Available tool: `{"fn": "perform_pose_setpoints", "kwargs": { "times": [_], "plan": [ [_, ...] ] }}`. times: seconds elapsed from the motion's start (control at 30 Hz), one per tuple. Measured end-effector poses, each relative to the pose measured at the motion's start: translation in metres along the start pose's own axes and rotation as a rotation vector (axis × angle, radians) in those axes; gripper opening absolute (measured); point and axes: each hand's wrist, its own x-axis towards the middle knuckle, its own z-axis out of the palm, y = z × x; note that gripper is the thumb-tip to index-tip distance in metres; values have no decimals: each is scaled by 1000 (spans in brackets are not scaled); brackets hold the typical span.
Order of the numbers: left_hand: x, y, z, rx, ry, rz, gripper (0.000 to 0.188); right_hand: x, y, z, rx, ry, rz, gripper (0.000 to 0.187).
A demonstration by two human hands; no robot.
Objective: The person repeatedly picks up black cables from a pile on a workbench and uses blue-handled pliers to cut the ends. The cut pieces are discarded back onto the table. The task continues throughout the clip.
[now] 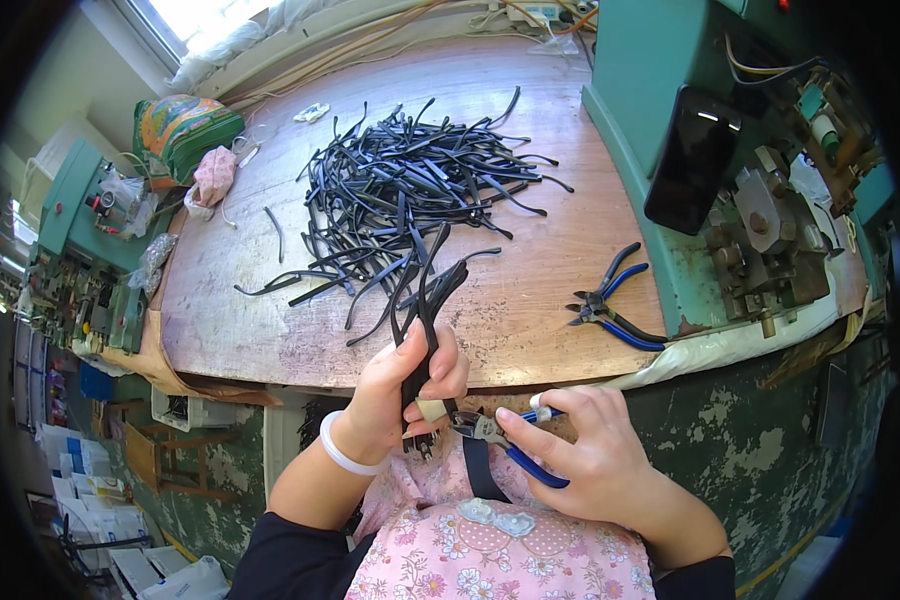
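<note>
My left hand (400, 385) is closed round a bunch of black eyeglass temples (428, 300), held upright just off the table's front edge. Their curved ends stick up above the fist, and their lower ends show below it. In my right hand (595, 450) is a pair of side cutters (510, 445) with blue handles. The cutters' jaws touch or nearly touch the lower part of the bunch; the exact contact is too small to tell. Beyond my hands, a big heap of loose black temples (400, 180) covers the middle of the table (530, 345).
More blue-and-black-handled pliers (610, 305) lie at the table's right. Behind them stands a green machine (630, 130) with a black phone (692, 160) against it. At left are another green machine (75, 205), a pink cloth (213, 180) and a green-orange bag (185, 130).
</note>
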Motion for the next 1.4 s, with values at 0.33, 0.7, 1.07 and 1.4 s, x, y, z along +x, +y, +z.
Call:
{"fn": "perform_pose_setpoints", "kwargs": {
  "times": [0.33,0.7,1.07,1.4],
  "plan": [
    [-7,-15,1,-46,-87,264,48,-3,1,-5,54,-52,10,59],
    [-9,-53,23,480,65,1126,44,-1,-5,-10,225,5,55,64],
    [17,-10,3,471,347,575,40,-13,2,-3,179,14,74,60],
    [64,-10,-67,2529,452,497,9,-13,-2,-4,205,-3,62,57]
  ]
}}
